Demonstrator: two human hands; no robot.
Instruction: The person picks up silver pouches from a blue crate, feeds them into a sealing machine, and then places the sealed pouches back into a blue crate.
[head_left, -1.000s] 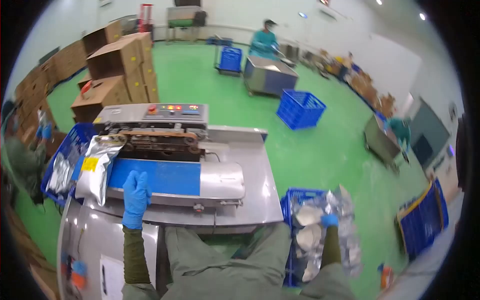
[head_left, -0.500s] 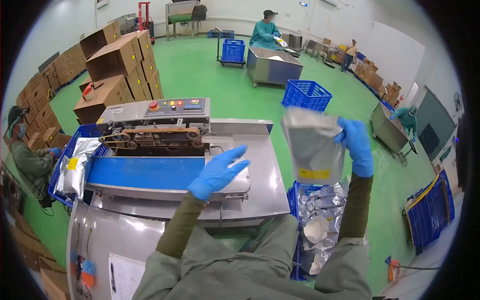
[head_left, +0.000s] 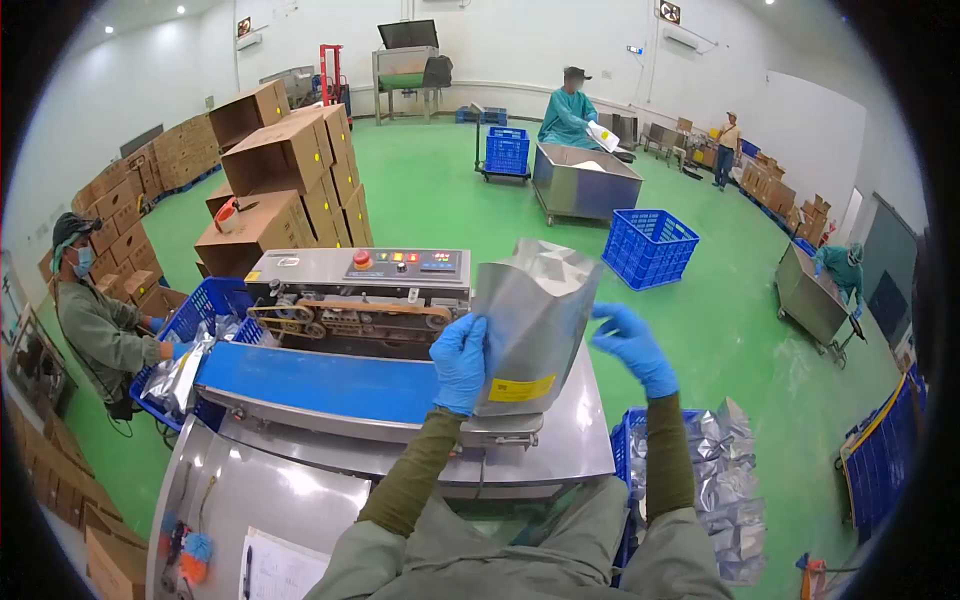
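Upright above the near end of the sealing machine is a silver foil pouch [head_left: 532, 330] with a yellow label low on its front and a creased top. My left hand [head_left: 460, 363], in a blue glove, is closed on the pouch's left edge, thumb in front. My right hand [head_left: 638, 352], gloved too, is just off the pouch's right side with its fingers parted and slightly bent. The band sealer [head_left: 370, 285] has a blue conveyor belt [head_left: 315, 383] along its front. Down to my right, a blue crate [head_left: 622, 450] and several silver pouches [head_left: 735, 490] are partly hidden by my arm.
A co-worker [head_left: 100, 320] at left reaches to pouches in another blue crate [head_left: 215, 300] at the belt's end. Stacked cartons [head_left: 270, 190] rise behind the sealer. Beyond it stand a blue basket [head_left: 650, 250] and a steel bin [head_left: 585, 190]. A steel table [head_left: 270, 475] holds papers.
The pouch has moved left, over the sealer's end. My left hand has taken hold of its left edge, and my right hand has let go. The co-worker at left now reaches into the crate.
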